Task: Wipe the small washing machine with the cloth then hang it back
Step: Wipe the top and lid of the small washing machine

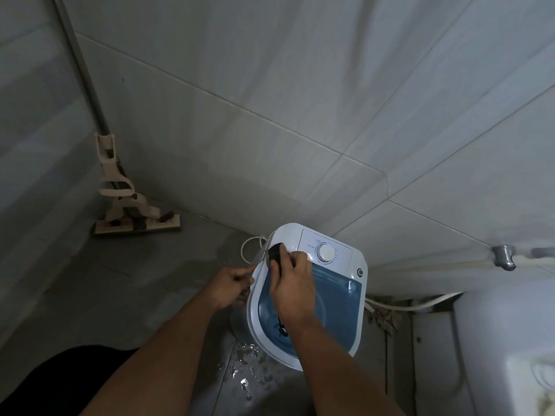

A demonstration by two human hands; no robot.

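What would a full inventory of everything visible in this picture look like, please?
washing machine: one, white with a blue see-through lid, on the floor against the tiled wall
dial: one, white, on the machine's rear panel
cloth: one, dark, on the machine's top left corner under the right hand
mop: one, beige with a grey pole, leaning in the left corner
cord: one, white, looped on the floor left of the machine
hose: one, white, right of the machine
pipe fitting: one, grey, on the right wall
left hand: at the machine's left edge
right hand: pressing the cloth
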